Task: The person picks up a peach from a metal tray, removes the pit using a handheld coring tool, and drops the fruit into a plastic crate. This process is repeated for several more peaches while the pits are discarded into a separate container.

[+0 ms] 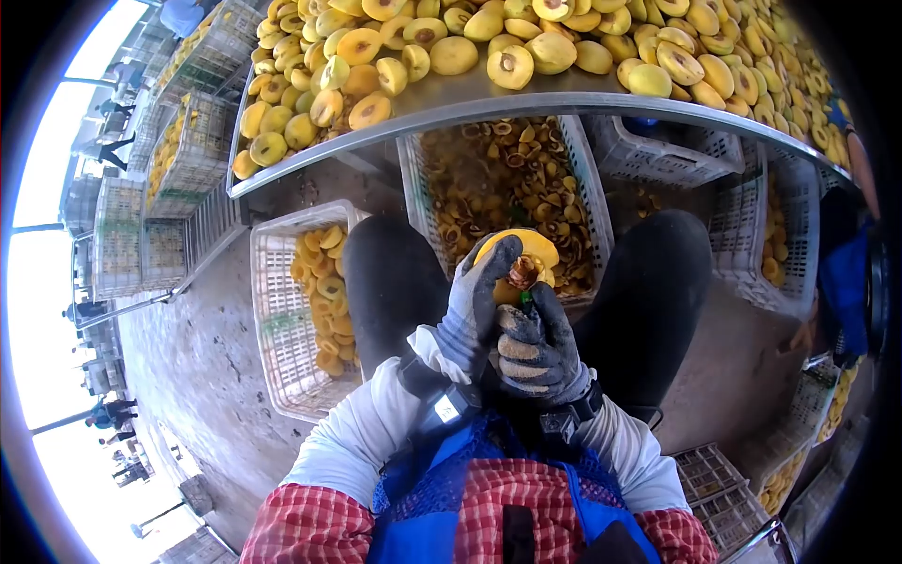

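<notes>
My left hand (pixel 473 305), in a grey-and-white work glove, is closed around a yellow peach half (pixel 537 246) with its cut face turned up. A brown pit (pixel 523 273) shows in the middle of the flesh. In my gloved right hand (pixel 540 352) is a small pitting tool (pixel 526 299); only a bit of green shows, right by the pit, and the fingers hide the rest. Both hands are close together between my knees, above a white crate (pixel 411 179) of brown-and-yellow pits and scraps (pixel 507 179).
A metal-edged table (pixel 564 101) heaped with halved peaches (pixel 454 55) spans the front. At left, a white crate (pixel 274 310) holds yellow peach halves (pixel 324 291). More crates (pixel 658 155) stand under the table and at right. Stacked crates (pixel 120 235) and distant people are at far left.
</notes>
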Available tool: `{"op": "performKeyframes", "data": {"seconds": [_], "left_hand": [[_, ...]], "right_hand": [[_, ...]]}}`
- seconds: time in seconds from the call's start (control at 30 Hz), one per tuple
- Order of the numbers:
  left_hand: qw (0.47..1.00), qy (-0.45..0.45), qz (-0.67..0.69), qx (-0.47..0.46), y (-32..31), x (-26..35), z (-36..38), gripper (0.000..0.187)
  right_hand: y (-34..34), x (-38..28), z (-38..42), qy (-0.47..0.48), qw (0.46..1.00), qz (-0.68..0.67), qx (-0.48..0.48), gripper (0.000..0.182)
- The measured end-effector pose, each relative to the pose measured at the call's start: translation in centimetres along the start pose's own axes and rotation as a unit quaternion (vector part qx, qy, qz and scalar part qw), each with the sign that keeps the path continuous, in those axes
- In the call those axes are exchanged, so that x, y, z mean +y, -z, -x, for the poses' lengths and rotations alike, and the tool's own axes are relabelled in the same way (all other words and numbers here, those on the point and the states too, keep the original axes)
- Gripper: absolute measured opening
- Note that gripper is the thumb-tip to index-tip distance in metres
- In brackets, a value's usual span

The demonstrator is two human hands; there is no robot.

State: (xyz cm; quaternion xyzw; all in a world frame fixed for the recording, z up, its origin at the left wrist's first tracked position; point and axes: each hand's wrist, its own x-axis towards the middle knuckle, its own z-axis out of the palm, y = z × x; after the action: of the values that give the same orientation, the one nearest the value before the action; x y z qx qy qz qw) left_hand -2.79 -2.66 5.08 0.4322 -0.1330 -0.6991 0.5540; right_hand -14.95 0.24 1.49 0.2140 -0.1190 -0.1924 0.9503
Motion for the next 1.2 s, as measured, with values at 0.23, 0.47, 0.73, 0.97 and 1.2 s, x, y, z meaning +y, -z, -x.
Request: {"op": "performKeyframes", "data": {"seconds": [0.23,0.47,0.73,0.97,1.2], "left_hand": [[0.907,-0.213,-0.359,-0.046,0.7,1.6,-0.4,0.027],[0.994,-0.037,-0.001,-0.101,1.8,-0.3,-0.2,0.038],[0.979,-0.12,-0.04,0.158,5.7,3.4,2.1,0.039],[0.649,-0.281,-0.584,0.398,21.1,12.6,4.5,0.036],[0.527,-0.206,-0.783,0.26,7.4,20.0,-9.0,0.042]], "right_hand": [[-1.0,0.1,0.5,-0.012,0.995,0.07,0.069,0.058],[-0.7,1.5,-0.9,-0.042,0.995,-0.033,-0.086,0.054],[-0.1,-1.5,0.6,0.078,0.994,0.047,0.06,0.052],[-0.7,-1.3,0.6,0.108,0.931,0.224,0.269,0.042],[-2.7,-1.9,-1.6,0.183,0.838,0.373,0.353,0.032]]}}
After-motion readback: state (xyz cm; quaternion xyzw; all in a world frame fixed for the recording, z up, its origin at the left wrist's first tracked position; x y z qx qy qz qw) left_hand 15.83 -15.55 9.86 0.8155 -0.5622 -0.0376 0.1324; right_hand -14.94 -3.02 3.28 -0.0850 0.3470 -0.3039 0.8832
